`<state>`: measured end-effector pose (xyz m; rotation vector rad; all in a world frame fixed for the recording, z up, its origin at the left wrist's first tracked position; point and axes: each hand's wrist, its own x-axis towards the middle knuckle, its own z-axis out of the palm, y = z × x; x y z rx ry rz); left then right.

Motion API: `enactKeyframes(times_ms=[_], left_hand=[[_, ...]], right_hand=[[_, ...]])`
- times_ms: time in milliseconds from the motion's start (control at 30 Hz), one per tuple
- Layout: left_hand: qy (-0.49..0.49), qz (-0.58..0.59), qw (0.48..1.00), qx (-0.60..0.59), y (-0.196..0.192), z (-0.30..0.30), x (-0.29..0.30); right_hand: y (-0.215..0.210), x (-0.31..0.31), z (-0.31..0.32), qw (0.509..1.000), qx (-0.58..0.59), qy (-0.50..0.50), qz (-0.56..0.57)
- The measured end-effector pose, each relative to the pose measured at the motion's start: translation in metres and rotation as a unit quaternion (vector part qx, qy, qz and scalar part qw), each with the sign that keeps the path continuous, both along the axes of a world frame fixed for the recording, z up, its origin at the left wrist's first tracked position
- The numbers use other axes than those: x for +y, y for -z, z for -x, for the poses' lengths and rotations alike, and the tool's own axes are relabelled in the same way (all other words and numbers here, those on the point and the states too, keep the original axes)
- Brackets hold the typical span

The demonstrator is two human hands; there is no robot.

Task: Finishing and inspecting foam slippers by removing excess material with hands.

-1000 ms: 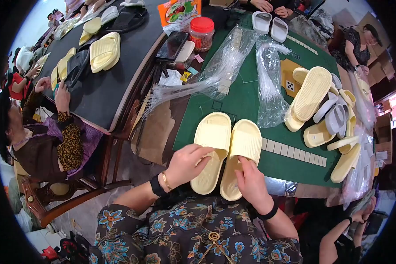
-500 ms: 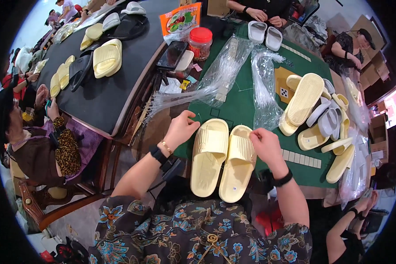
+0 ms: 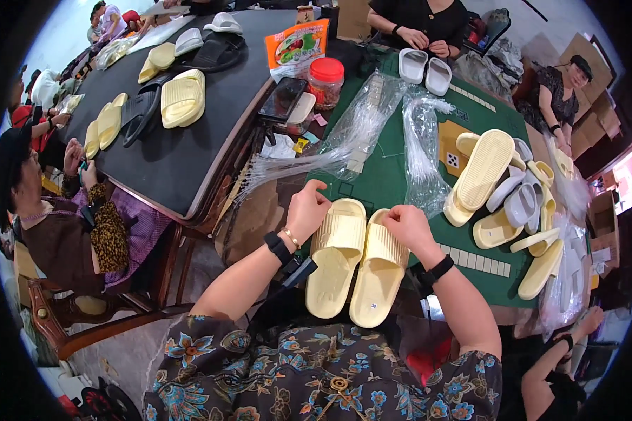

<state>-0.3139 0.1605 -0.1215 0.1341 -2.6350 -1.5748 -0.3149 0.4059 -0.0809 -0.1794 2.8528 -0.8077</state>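
Note:
A pair of pale yellow slippers lies side by side, soles up, at the near edge of the green table. My left hand grips the toe end of the left slipper. My right hand grips the toe end of the right slipper. Their heels hang over the table's edge toward my lap. Both wrists wear dark bands.
Clear plastic bags lie just beyond the pair. A pile of yellow and white slippers sits at the right. A red-lidded jar and a phone stand further back. Other people work at the dark table on the left and across the green one.
Both hands have slid from the slippers' middle up to their toe ends, and the pair has been pulled nearer, heels now over the table's edge.

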Motion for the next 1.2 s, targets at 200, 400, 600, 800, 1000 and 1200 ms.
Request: enactKeyframes(times_ms=[200,400,600,800,1000,1200], left_hand=[[0.004,0.002,1.0,0.028,0.003,-0.003,0.002],[0.002,0.003,0.999,0.041,0.002,-0.003,0.004],[0.0,0.016,0.999,0.051,0.004,-0.002,0.004],[-0.011,0.006,0.999,0.051,0.0,-0.005,0.008],[0.071,-0.069,0.991,0.089,-0.027,-0.007,0.029],[0.106,-0.127,0.986,0.036,-0.037,-0.007,0.054]], right_hand=[[-0.003,-0.006,-0.002,1.0,-0.008,0.012,-0.006],[0.007,0.002,0.003,1.0,-0.007,0.006,0.023],[-0.002,-0.004,0.003,0.995,-0.065,0.04,0.071],[-0.001,-0.002,0.003,0.994,-0.041,0.012,0.101],[-0.003,0.009,0.002,0.951,-0.045,0.021,0.306],[-0.019,0.009,0.0,0.915,-0.096,0.044,0.39]])
